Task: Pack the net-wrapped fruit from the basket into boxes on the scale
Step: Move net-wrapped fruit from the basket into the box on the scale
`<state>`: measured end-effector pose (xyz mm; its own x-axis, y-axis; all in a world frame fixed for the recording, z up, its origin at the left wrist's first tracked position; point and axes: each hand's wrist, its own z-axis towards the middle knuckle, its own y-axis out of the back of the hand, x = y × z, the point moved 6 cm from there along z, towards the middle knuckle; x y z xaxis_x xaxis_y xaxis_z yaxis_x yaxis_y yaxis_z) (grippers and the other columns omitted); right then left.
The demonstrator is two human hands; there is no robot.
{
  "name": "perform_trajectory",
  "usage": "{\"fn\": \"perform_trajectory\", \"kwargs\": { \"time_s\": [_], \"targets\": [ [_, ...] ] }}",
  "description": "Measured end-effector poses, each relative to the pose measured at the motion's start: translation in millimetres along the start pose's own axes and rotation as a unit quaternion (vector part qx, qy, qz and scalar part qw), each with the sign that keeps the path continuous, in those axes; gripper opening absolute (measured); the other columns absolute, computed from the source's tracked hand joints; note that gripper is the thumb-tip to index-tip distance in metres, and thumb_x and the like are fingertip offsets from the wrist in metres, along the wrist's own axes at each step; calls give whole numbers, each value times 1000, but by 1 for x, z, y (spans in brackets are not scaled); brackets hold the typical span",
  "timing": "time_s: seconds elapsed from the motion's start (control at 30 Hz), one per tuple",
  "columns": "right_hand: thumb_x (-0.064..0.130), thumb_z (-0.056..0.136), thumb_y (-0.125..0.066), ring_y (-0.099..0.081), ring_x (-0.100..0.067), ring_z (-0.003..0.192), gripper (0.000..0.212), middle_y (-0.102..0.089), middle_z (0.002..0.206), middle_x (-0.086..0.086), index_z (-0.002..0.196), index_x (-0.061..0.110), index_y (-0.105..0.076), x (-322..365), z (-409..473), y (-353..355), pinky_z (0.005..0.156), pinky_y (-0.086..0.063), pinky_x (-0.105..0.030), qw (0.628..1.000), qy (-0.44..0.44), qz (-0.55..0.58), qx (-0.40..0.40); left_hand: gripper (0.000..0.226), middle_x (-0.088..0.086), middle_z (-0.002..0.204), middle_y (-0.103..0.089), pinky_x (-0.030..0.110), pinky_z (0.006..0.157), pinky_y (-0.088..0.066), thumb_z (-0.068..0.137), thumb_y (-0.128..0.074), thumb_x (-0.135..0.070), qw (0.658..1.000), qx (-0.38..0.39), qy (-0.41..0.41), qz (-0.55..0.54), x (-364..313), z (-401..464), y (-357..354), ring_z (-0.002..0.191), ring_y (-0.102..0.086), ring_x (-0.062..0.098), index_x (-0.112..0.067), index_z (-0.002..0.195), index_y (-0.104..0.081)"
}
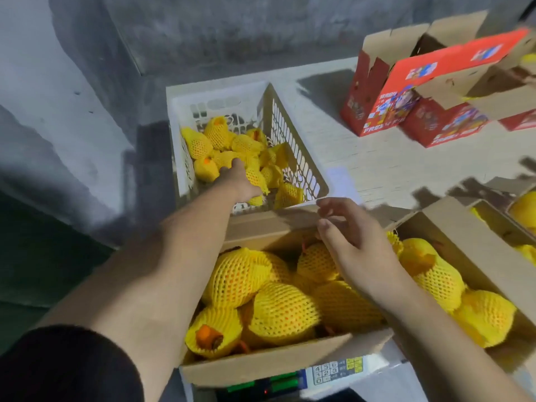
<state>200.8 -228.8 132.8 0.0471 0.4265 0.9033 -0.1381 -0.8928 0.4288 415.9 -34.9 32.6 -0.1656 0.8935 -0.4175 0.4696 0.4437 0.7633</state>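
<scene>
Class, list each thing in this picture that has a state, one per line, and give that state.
Basket: partly filled with netted fruit.
Box on the scale: open, nearly full.
Red boxes: flaps open.
Left hand: reaching into the basket, on the fruit.
Right hand: open, over the box.
Scale: under the box.

Far off to the right, a cluster of red printed cartons [374, 110] stands on the pale floor [333, 123], their brown flaps open and tilted at odd angles. One long red flap [452, 59] juts out over the others, with small colourful pictures on it. White lettering runs along the cartons' lower edges, too blurred to read. Behind everything rises a rough grey concrete wall [203, 30], mottled and stained. To the left, the ground is a darker grey, with a dark green patch [34, 256] nearest me. Jagged shadows fall across the floor to the right.
</scene>
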Motion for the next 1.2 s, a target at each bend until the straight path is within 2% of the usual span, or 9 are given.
{"fn": "perform_trajectory", "kwargs": {
  "time_s": [0.07, 0.13, 0.2, 0.37, 0.63, 0.77, 0.93, 1.03, 1.2],
  "targets": [
    [20, 102, -61, -69, -9, 105, 28, -67, 119, 4, 130, 22, -63, 1, -5, 2, 92, -57, -44, 997, 44, -65, -1, 111, 25, 159, -40, 44, 80, -60, 92, -80, -39, 999, 35, 30, -4, 10, 7, -7, 119, -66, 41, -22, 166, 1],
    [19, 100, -62, -64, -7, 109, 29, -65, 120, 6, 129, 23, -64, 3, -8, 3, 92, -56, -40, 991, 75, -111, -4, 115, 24, 158, -43, 45, 95, -58, 93, -79, -40, 996, 66, 39, 39, 16, 11, -17, 122, -65, 38, -17, 167, 6],
    [19, 100, -63, -62, -6, 108, 29, -64, 119, 8, 128, 25, -64, 3, -7, 4, 92, -55, -38, 988, 80, -131, 1, 105, 21, 161, -41, 49, 111, -49, 95, -75, -46, 991, 80, 37, 103, 19, 12, -24, 138, -54, 39, -8, 167, -8],
    [23, 100, -63, -64, -10, 105, 29, -63, 120, 8, 128, 26, -64, 6, -6, 1, 89, -57, -43, 987, 74, -140, 14, 66, 18, 146, -57, 43, 105, -50, 104, -62, -43, 993, 62, -20, 100, 6, 1, -16, 128, -58, 36, -5, 155, -45],
    [27, 93, -64, -55, -30, 108, 37, -58, 122, -6, 129, 18, -62, 4, -17, 14, 90, -48, -49, 951, 98, -291, -33, 23, -23, 119, -63, 21, 81, -48, 102, -59, -39, 935, -195, -279, -99, -8, -144, 54, 105, -62, -1, -37, 125, -66],
    [35, 95, -67, -60, -35, 118, 78, -50, 146, -11, 156, 31, -20, -40, -26, 27, 86, -50, -44, 954, -69, -283, 77, 29, -25, 123, -47, 43, 96, -47, 98, -61, -40, 932, -323, -146, -79, 71, -249, 35, 115, -47, 5, -39, 126, -62],
    [22, 97, -61, -69, -42, 98, 76, -69, 125, -19, 157, 38, -19, -47, -31, 21, 70, -48, -40, 934, -65, -338, 98, 43, -22, 133, -65, 31, 104, -46, 106, -57, -31, 941, -79, 43, -326, 125, -294, -45, 128, -57, 6, -42, 147, -53],
    [21, 96, -60, -67, -43, 93, 76, -70, 103, -6, 156, 48, -21, -45, -39, 31, 78, -54, -47, 931, -55, -341, 122, 39, -11, 130, -68, 38, 108, -48, 110, -49, -31, 965, -48, 43, -254, 125, -289, -44, 123, -61, 12, -31, 149, -53],
    [23, 99, -62, -58, -20, 97, 60, -48, 132, 15, 150, 41, -35, -46, -51, 37, 77, -35, -28, 941, -72, -280, 174, 25, -4, 107, -73, 47, 84, -63, 109, -42, -49, 985, 13, 68, -157, 124, -276, -29, 99, -71, 17, -35, 118, -61]
  ]
}}
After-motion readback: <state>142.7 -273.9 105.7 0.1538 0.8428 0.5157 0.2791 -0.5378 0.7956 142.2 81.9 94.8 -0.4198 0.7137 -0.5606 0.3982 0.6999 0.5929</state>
